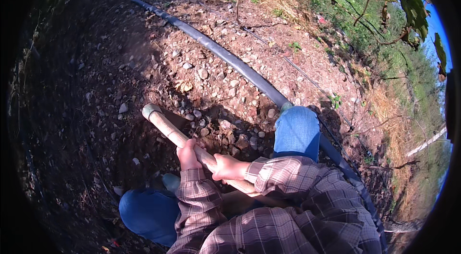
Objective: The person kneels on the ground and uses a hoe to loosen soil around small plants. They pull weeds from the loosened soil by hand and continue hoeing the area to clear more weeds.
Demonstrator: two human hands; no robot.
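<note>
Both hands grip the wooden handle (167,128) of a long tool, which slants from the middle of the view down to the right under my sleeve. My left hand (188,155) is closed around it nearer the metal collar. Further down the handle, my right hand (228,167) is closed on it too. At the far end a metal head, perhaps a hoe's, points down into shadow beside loose stones and dug soil (234,135); its blade is mostly hidden in shade. The handle's lower end is hidden by my clothing.
A thick black hose (223,52) crosses the stony ground and passes by my right knee (298,131). Thin drip tubing (302,71) runs beyond it. Vine branches and leaves (414,9) hang at the upper right. Dry grass (383,109) lines the right side. A dry leaf (183,85) lies near the tool.
</note>
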